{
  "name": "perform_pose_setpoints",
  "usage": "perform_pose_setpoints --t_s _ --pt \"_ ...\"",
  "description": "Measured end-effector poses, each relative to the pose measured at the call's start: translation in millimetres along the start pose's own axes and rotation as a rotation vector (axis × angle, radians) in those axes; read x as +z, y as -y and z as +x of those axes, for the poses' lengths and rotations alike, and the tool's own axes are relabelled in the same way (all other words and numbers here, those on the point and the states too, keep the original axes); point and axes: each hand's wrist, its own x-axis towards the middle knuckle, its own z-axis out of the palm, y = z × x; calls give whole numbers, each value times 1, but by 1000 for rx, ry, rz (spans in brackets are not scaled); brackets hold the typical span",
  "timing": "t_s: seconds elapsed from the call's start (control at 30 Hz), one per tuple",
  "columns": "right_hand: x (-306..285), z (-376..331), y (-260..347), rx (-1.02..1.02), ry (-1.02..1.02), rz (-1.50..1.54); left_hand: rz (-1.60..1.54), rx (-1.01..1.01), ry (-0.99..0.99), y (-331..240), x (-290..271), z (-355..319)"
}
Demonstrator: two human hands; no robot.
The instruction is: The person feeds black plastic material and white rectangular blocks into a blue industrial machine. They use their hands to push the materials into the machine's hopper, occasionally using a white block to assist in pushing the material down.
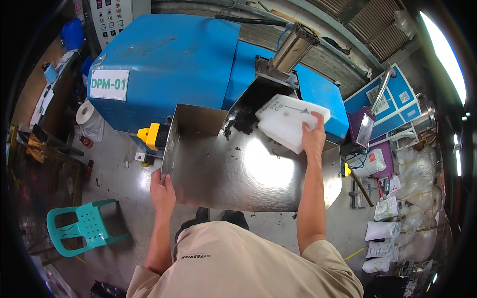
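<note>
Over the wide, shiny sheet-metal tray (213,166) in front of me, my right hand (314,136) grips a thick white slab-like block with dark handwritten marks (285,124) by its right end, thumb on the near side. The block is tilted near the back of the tray, below a metal cylinder (290,52) mounted on the large blue metal machine (164,64); I can't tell whether its underside touches anything. Black crumbly residue (243,120) clings just left of it. My left hand (162,191) is closed on the tray's left edge, near a yellow-and-black fitting (153,136). A turquoise plastic chair (85,229) stands on the floor to my left.
</note>
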Motion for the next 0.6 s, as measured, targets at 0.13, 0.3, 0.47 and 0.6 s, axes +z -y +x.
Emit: perform_pose_setpoints --t_s 0.13,0.3,0.47,0.6 --pt "4 -4 1 61 30 -82 -62 32 -39 12 2 0" --pt "43 10 -2 80 10 -68 -58 21 -27 3 0 0" --pt "82 32 11 71 4 -70 -75 11 -45 3 -1 -4" --pt "115 58 13 -19 -53 -41 41 -49 -5 9 -7 -6"
